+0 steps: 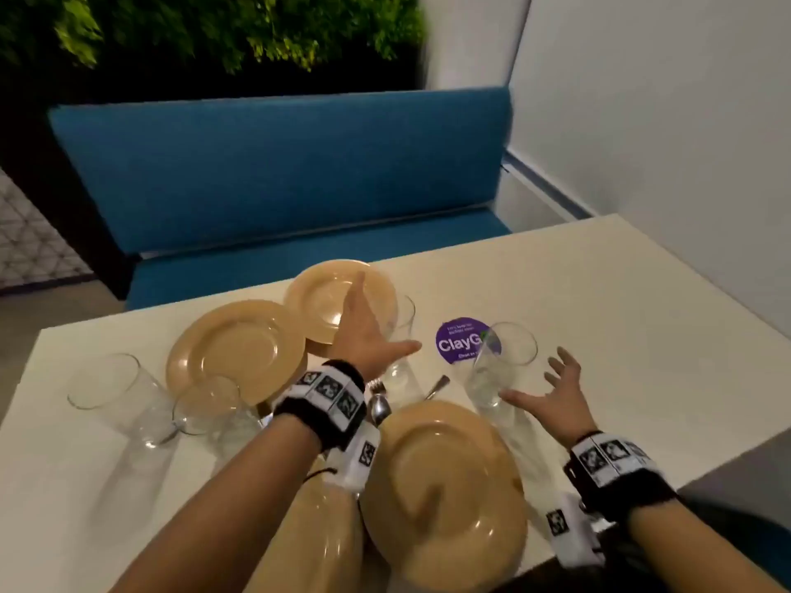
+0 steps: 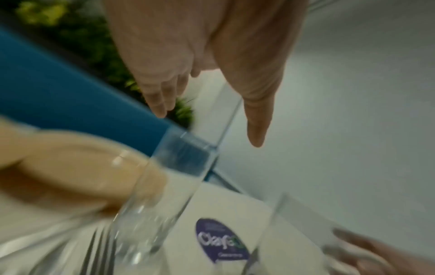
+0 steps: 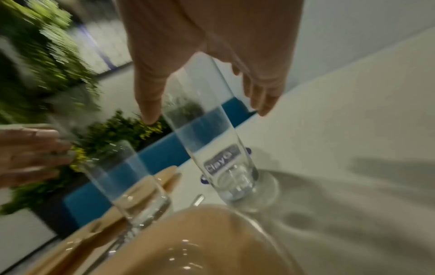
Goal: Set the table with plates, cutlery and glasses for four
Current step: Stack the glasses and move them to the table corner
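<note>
- Two tall clear drinking glasses [image 1: 128, 400] are found at the left end of the cream rectangular table [image 1: 599, 293], standing close together.
- Beside them a tan round plastic plate [image 1: 235, 348] is laid, its rim overlapped by a second tan plate [image 1: 325, 293] nearer the blue upholstered bench [image 1: 278, 164].
- The left hand [image 1: 364, 331] is held open above that second plate, fingers straight and together, thumb spread; nothing is gripped.
- A third clear glass [image 1: 400, 336] is seen just beyond this hand.
- Metal cutlery, a fork and spoon [image 1: 379, 400], is bunched under the left wrist.
- Two more tan plates [image 1: 445, 485] are kept at the near edge.
- A round purple sticker [image 1: 460, 340] is read as "ClayG…"; the rest is hidden.
- A fourth clear glass [image 1: 503, 361] is stood on it.
- The right hand [image 1: 556, 400] is spread around this glass, fingers apart, not yet closed.
- Progress is judged early: four plates and four glasses are gathered centrally, and no place is laid.
</note>
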